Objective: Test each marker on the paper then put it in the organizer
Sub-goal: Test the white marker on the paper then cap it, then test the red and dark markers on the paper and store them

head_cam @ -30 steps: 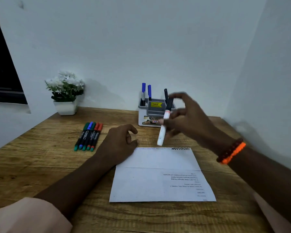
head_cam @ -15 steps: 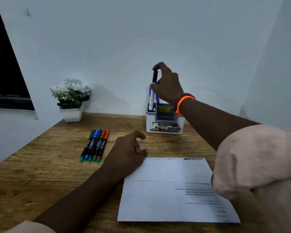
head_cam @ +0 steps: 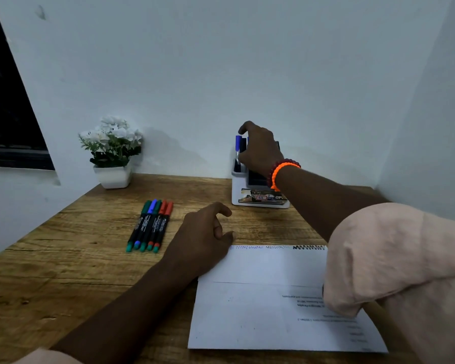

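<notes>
My right hand [head_cam: 260, 151] reaches over the white and grey organizer [head_cam: 258, 198] at the back of the desk. Its fingers curl round the top of a black-capped marker [head_cam: 243, 144] that stands low in a rear slot, mostly hidden by the hand. A blue-capped marker [head_cam: 238, 144] stands just left of it. My left hand [head_cam: 202, 237] rests on the top left corner of the white paper [head_cam: 260, 311], fingers loosely curled and holding nothing. Zigzag test marks [head_cam: 279, 247] run along the paper's far edge. Several capped markers [head_cam: 150, 224] lie side by side left of my left hand.
A white pot of white flowers [head_cam: 113, 156] stands at the back left against the wall. The wooden desk [head_cam: 63, 258] sits in a corner, with walls behind and to the right. A dark window is at the far left.
My right hand carried the black-capped marker from above the paper up to the organizer and has now lowered it into a slot. My left hand stayed on the paper.
</notes>
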